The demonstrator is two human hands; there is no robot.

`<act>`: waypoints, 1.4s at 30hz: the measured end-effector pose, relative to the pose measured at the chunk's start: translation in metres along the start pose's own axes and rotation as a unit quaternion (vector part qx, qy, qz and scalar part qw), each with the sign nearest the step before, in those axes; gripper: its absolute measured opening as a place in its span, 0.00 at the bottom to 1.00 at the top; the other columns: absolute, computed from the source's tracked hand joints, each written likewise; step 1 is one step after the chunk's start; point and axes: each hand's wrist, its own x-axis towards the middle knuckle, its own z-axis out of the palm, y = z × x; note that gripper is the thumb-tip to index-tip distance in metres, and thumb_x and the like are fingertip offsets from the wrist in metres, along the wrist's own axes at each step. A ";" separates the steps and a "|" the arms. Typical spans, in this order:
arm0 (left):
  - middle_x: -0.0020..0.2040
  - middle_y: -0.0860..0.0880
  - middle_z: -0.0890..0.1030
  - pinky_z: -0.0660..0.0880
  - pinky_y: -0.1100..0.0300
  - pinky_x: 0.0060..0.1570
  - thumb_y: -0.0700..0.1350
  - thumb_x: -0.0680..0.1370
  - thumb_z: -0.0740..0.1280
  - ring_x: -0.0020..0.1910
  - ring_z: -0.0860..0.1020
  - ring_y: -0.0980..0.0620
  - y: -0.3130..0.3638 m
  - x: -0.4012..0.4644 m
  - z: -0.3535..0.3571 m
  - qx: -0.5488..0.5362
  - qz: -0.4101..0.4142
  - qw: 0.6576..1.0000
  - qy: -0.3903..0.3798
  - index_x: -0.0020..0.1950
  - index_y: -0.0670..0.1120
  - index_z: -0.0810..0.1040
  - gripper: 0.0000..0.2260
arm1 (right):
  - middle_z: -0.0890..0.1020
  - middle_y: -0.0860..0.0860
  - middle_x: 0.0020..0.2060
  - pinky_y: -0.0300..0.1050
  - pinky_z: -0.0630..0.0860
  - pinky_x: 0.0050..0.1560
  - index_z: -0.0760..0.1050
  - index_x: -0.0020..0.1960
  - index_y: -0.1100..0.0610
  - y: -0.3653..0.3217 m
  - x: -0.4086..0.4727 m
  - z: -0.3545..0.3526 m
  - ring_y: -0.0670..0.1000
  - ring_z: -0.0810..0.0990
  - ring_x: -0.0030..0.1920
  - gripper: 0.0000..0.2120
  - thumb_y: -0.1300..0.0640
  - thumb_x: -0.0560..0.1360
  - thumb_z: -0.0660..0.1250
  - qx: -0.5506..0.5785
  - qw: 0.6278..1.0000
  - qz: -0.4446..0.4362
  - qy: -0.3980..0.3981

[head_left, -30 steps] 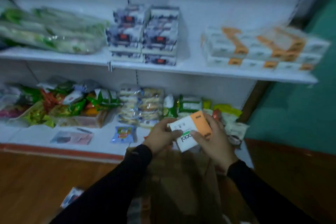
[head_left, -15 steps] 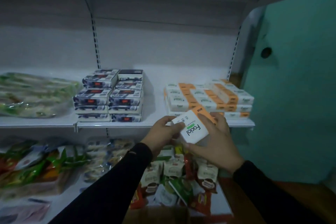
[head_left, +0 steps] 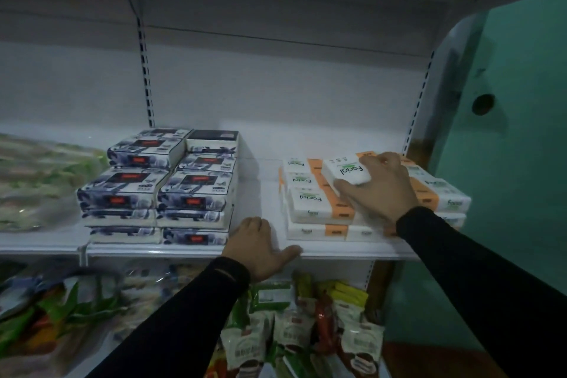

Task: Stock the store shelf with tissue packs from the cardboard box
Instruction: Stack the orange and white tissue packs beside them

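Observation:
My right hand (head_left: 380, 190) grips a white and orange "Facial" tissue pack (head_left: 345, 170) and holds it on top of the stack of matching tissue packs (head_left: 310, 202) at the right end of the white shelf (head_left: 337, 252). My left hand (head_left: 256, 247) rests flat on the shelf's front edge, fingers spread and holding nothing, between the two stacks. The cardboard box is out of view.
A stack of dark blue and white tissue boxes (head_left: 159, 187) stands left of my left hand. Clear bags of greenish goods (head_left: 40, 181) lie at the far left. Snack packets (head_left: 294, 334) fill the lower shelf. A green wall (head_left: 518, 163) borders the right.
My left hand has let go of the tissue pack and dropped to the shelf edge. My right hand alone has carried the pack up and right onto the stack.

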 end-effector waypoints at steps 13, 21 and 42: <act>0.65 0.45 0.70 0.64 0.52 0.67 0.78 0.67 0.41 0.66 0.66 0.47 -0.003 0.016 0.016 0.064 0.016 0.997 0.047 0.65 0.43 0.68 0.46 | 0.63 0.57 0.75 0.52 0.54 0.75 0.63 0.75 0.53 0.015 0.062 0.051 0.57 0.57 0.76 0.39 0.28 0.75 0.51 -0.100 0.994 -0.043 -0.030; 0.69 0.45 0.68 0.61 0.53 0.70 0.78 0.68 0.43 0.69 0.64 0.48 -0.003 0.015 0.014 0.068 0.011 0.997 0.036 0.68 0.43 0.66 0.47 | 0.52 0.52 0.79 0.56 0.46 0.77 0.50 0.80 0.47 0.025 0.062 0.046 0.55 0.48 0.79 0.41 0.25 0.74 0.44 -0.101 0.982 -0.045 -0.154; 0.72 0.47 0.65 0.58 0.54 0.72 0.79 0.66 0.42 0.72 0.61 0.49 -0.001 0.014 0.012 0.079 0.004 0.996 0.033 0.72 0.44 0.62 0.49 | 0.55 0.54 0.79 0.58 0.51 0.77 0.52 0.79 0.48 0.040 0.141 0.079 0.56 0.54 0.78 0.48 0.21 0.68 0.38 -0.149 0.976 -0.065 -0.147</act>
